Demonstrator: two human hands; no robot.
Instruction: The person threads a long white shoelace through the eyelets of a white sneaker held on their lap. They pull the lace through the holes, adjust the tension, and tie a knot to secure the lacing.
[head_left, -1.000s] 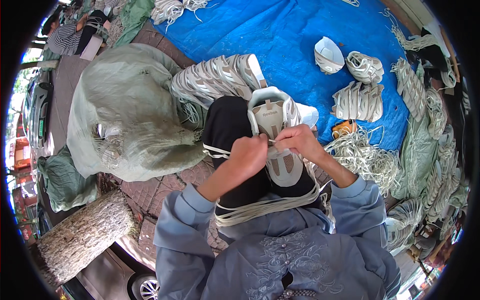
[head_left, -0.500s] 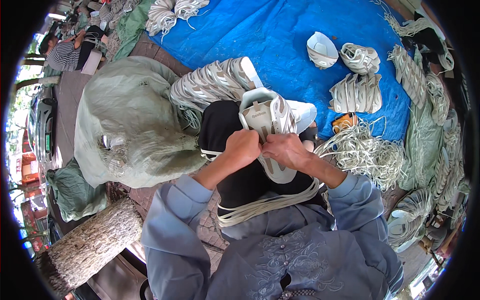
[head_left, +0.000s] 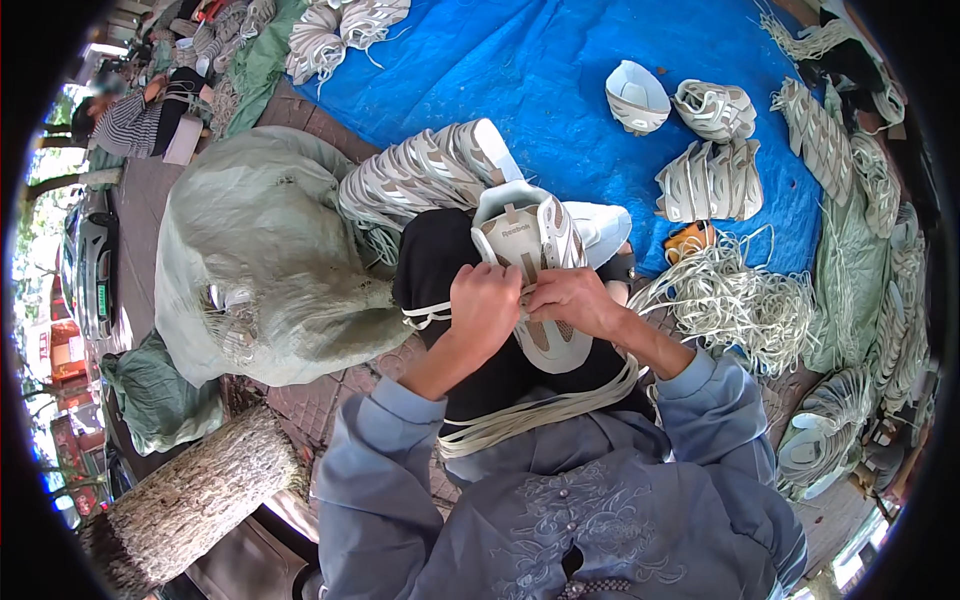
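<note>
A beige and white sneaker upper point(head_left: 548, 345), without a sole, lies across my lap with its collar pointing away from me. My left hand point(head_left: 486, 308) is closed at its left lacing edge, and a white lace point(head_left: 428, 314) shows beside that hand. What these fingertips grip is hidden. My right hand point(head_left: 575, 302) pinches the upper at the middle of the lacing area, its fingertips almost meeting those of the left. A bundle of cream shoelaces point(head_left: 540, 412) is draped over my thighs.
Nested shoe uppers point(head_left: 430, 170) lean beyond my left knee, by a big pale sack point(head_left: 260, 260). More uppers point(head_left: 710, 185) rest on a blue tarp point(head_left: 500, 60). A heap of laces point(head_left: 735, 305) lies at right. A tree trunk point(head_left: 200, 500) stands lower left; a seated person point(head_left: 140, 115) is far left.
My left hand has turned more upright, its fingers now pointing up along the shoe upper. The right hand's fingers have shifted slightly at the lacing area. The whole view has tilted a little.
</note>
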